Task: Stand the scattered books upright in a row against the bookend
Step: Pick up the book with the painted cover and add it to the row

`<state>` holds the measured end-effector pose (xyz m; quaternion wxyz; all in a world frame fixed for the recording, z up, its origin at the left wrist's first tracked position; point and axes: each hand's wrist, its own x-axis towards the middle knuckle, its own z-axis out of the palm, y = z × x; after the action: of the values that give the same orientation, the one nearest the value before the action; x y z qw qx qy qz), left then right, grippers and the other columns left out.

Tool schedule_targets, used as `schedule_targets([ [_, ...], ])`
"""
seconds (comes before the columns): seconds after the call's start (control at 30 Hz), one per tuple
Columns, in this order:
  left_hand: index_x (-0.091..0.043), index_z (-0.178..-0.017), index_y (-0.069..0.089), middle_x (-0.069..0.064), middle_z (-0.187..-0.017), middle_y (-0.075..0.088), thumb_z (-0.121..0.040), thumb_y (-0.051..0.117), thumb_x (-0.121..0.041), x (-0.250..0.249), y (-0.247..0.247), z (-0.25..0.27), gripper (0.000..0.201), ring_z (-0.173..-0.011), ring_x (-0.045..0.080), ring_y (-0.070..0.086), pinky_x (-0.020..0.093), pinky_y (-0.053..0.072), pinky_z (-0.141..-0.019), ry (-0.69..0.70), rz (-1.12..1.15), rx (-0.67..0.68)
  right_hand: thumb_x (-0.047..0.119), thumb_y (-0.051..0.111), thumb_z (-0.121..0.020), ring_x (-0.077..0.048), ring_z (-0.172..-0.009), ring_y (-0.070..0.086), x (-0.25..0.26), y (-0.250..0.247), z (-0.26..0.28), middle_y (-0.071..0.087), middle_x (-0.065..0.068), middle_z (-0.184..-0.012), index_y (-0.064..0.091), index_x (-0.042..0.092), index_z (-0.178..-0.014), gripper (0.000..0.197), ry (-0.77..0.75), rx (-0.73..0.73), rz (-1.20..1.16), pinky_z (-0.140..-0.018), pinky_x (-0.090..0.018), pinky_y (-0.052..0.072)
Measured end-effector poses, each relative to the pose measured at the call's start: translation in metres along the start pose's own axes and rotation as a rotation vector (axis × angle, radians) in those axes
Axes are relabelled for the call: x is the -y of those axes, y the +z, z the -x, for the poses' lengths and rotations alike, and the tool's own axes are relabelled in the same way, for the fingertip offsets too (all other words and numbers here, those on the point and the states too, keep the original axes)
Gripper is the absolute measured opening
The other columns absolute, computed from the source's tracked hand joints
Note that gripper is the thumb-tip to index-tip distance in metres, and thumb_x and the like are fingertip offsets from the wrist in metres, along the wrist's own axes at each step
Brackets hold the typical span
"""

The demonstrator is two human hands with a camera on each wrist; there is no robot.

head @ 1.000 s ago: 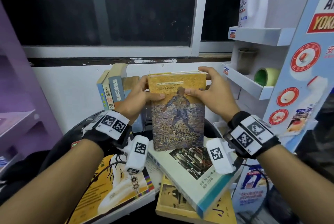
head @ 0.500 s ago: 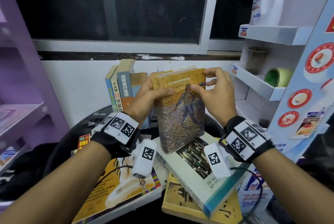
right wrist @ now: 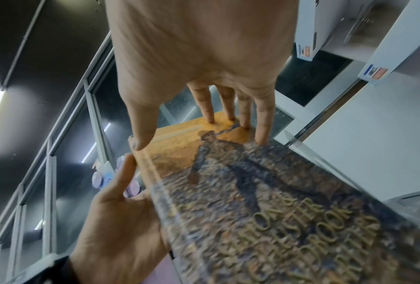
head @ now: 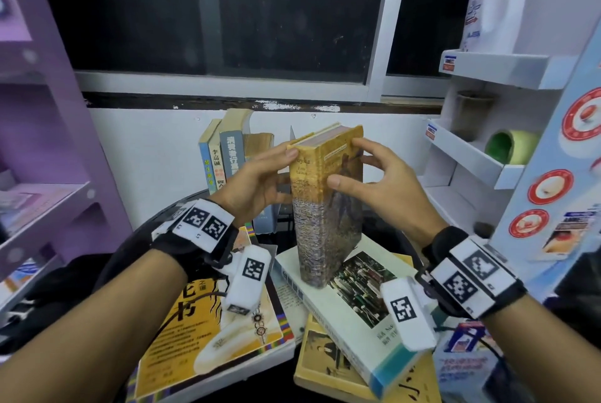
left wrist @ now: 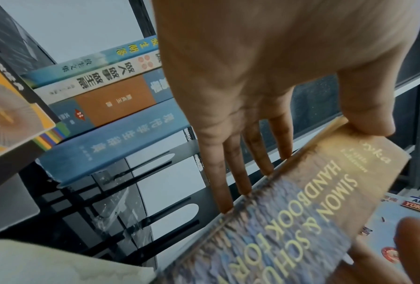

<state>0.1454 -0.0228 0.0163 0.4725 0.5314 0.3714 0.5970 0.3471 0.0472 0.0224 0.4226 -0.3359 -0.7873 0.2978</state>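
Both hands hold a thick yellow-brown handbook (head: 328, 207) upright, its spine toward me. My left hand (head: 276, 171) pinches it, thumb on the spine's top and fingers behind the back cover (left wrist: 301, 201). My right hand (head: 364, 168) grips it with the thumb at the spine edge and fingers on the front cover (right wrist: 265, 192). Its lower end sits at a white book (head: 351, 298) lying flat. Several books (head: 227, 155) stand in a row at the back, beside the black metal bookend (left wrist: 111, 194). A yellow book (head: 208, 331) and a tan book (head: 328, 367) also lie flat.
A purple shelf unit (head: 39, 142) stands at the left. On the right a white display rack (head: 471, 155) holds a green tape roll (head: 510, 150). A white wall and dark window close off the back. A blue box (head: 465, 367) sits at the lower right.
The handbook has turned from front cover facing me to spine facing me. My right fingers have shifted from its top edge onto the front cover. My left thumb has moved up to the spine's top.
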Motion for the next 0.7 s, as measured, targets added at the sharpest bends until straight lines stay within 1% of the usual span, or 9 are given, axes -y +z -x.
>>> schedule_targets([
  [0.07,-0.020,-0.102,0.069,-0.002,-0.095,0.069,-0.087,0.052,-0.029,0.000,0.004,0.002,0.024,-0.085,0.016,0.067,0.034,0.057,-0.068,0.003,-0.024,-0.023,0.064,0.076,-0.053,-0.002,-0.121,0.045,0.008,0.005,0.003,0.048,0.012,-0.138,0.041,0.027,-0.143,0.104,0.003,0.029,0.013,-0.097,-0.021,0.039],
  [0.17,-0.019,-0.124,0.059,0.003,-0.112,0.064,-0.083,0.059,-0.028,0.000,0.012,0.005,0.042,-0.096,0.016,0.067,0.037,0.057,-0.069,0.025,-0.068,-0.059,0.064,0.077,-0.046,0.000,-0.117,0.048,0.014,0.009,0.002,0.051,0.016,-0.129,0.038,0.025,-0.144,0.113,0.014,0.064,-0.025,-0.086,-0.011,0.037],
  [0.27,-0.023,-0.130,0.054,0.006,-0.122,0.061,-0.082,0.062,-0.030,-0.001,0.019,0.007,0.049,-0.106,0.021,0.065,0.041,0.058,-0.075,0.033,-0.091,-0.059,0.061,0.080,-0.045,0.001,-0.119,0.049,0.010,0.007,0.002,0.051,0.020,-0.126,0.039,0.028,-0.139,0.108,0.007,0.067,-0.055,-0.095,-0.020,0.041],
  [0.37,-0.019,-0.132,0.054,0.011,-0.130,0.059,-0.093,0.052,-0.035,-0.003,0.020,0.006,0.042,-0.114,0.032,0.062,0.053,0.055,-0.088,0.010,-0.075,-0.051,0.052,0.083,-0.050,0.002,-0.124,0.048,0.005,-0.004,0.002,0.051,0.018,-0.132,0.041,0.028,-0.138,0.100,0.000,0.134,-0.130,-0.101,-0.032,0.048],
  [0.43,-0.016,-0.131,0.055,0.014,-0.132,0.057,-0.099,0.045,-0.034,-0.003,0.018,0.000,0.038,-0.118,0.036,0.058,0.056,0.050,-0.095,0.005,-0.085,-0.083,0.049,0.082,-0.052,0.001,-0.125,0.048,0.003,-0.013,-0.001,0.051,0.015,-0.136,0.042,0.027,-0.138,0.097,-0.007,0.203,-0.149,-0.104,-0.038,0.047],
  [0.5,-0.015,-0.129,0.056,0.011,-0.126,0.059,-0.099,0.047,-0.033,-0.001,0.018,-0.011,0.037,-0.117,0.029,0.059,0.053,0.049,-0.098,-0.005,-0.112,-0.120,0.047,0.081,-0.052,0.001,-0.125,0.050,0.000,-0.019,-0.004,0.052,0.015,-0.137,0.043,0.029,-0.136,0.094,-0.012,0.253,-0.170,-0.105,-0.038,0.046],
  [0.57,-0.017,-0.129,0.055,0.004,-0.131,0.058,-0.094,0.055,-0.038,0.002,0.018,-0.025,0.041,-0.122,0.022,0.056,0.052,0.047,-0.101,-0.008,-0.158,-0.147,0.044,0.082,-0.053,0.002,-0.124,0.050,-0.003,-0.022,-0.007,0.053,0.016,-0.136,0.045,0.031,-0.134,0.090,-0.022,0.282,-0.193,-0.102,-0.032,0.047],
  [0.63,-0.020,-0.134,0.050,0.001,-0.136,0.054,-0.088,0.062,-0.044,0.007,0.017,-0.038,0.053,-0.127,0.017,0.050,0.050,0.043,-0.105,-0.012,-0.202,-0.167,0.038,0.086,-0.057,0.001,-0.124,0.051,-0.007,-0.024,-0.010,0.054,0.015,-0.136,0.046,0.031,-0.134,0.087,-0.027,0.303,-0.213,-0.097,-0.026,0.048],
  [0.7,-0.022,-0.140,0.043,-0.001,-0.139,0.051,-0.082,0.066,-0.050,0.010,0.015,-0.048,0.069,-0.130,0.013,0.047,0.048,0.039,-0.108,-0.037,-0.212,-0.164,0.034,0.089,-0.062,-0.003,-0.124,0.053,-0.011,-0.028,-0.015,0.056,0.012,-0.135,0.046,0.027,-0.136,0.086,-0.027,0.332,-0.235,-0.095,-0.023,0.048],
])
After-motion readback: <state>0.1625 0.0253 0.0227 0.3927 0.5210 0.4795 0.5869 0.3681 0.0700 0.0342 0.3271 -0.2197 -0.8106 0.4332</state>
